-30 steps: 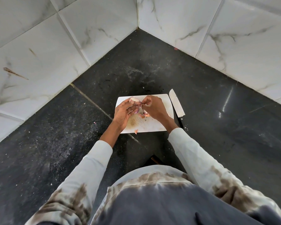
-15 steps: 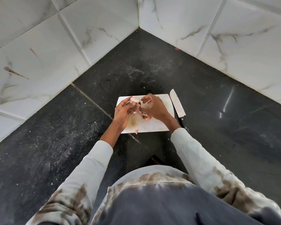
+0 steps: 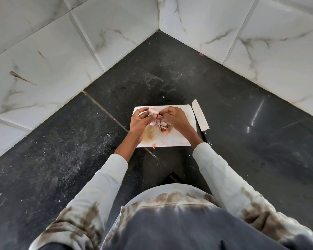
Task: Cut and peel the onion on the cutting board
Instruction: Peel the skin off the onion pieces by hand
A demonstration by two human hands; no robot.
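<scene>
A white cutting board point(image 3: 179, 139) lies on the dark counter. My left hand point(image 3: 140, 123) holds a pale pink onion piece point(image 3: 153, 111) above the board's far left part. My right hand point(image 3: 175, 118) is beside it, fingertips pinched on a strip of onion skin at the piece's right side. Loose peel and onion bits point(image 3: 163, 127) lie on the board under the hands. A knife point(image 3: 200, 117) rests on the counter along the board's right edge, blade pointing away.
Marble-tiled walls point(image 3: 116, 33) meet in a corner behind the black counter point(image 3: 242, 132). A small orange peel scrap point(image 3: 154, 145) sits at the board's near edge. Crumbs speckle the counter to the left.
Both hands have lifted slightly toward the board's far edge, with the onion piece raised higher in my left hand. My right fingers have shifted along the skin.
</scene>
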